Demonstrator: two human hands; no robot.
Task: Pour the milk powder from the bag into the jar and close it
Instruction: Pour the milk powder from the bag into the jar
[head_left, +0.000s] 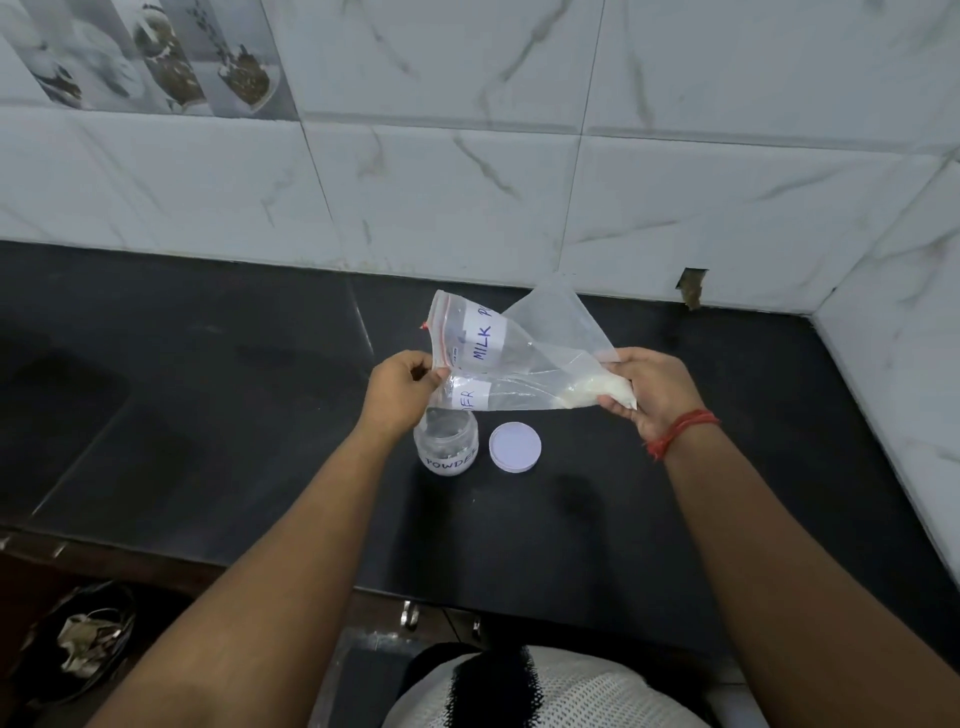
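Observation:
A clear zip bag (524, 358) labelled "MILK POWDER" hangs in the air above the black counter (571, 519). My left hand (402, 384) pinches its zip edge, just above the open jar (447, 441). My right hand (649, 389) grips the bag's far corner, where a small heap of white powder (597, 392) sits. The small clear jar stands on the counter with a "POWDER" label and some white powder at its bottom. Its round white lid (515, 447) lies flat just right of the jar.
A marble-tiled wall (467, 182) runs behind the counter and a side wall (893, 338) closes the right end. The counter's front edge is near my body. A dark bin with scraps (83, 639) sits below at the lower left.

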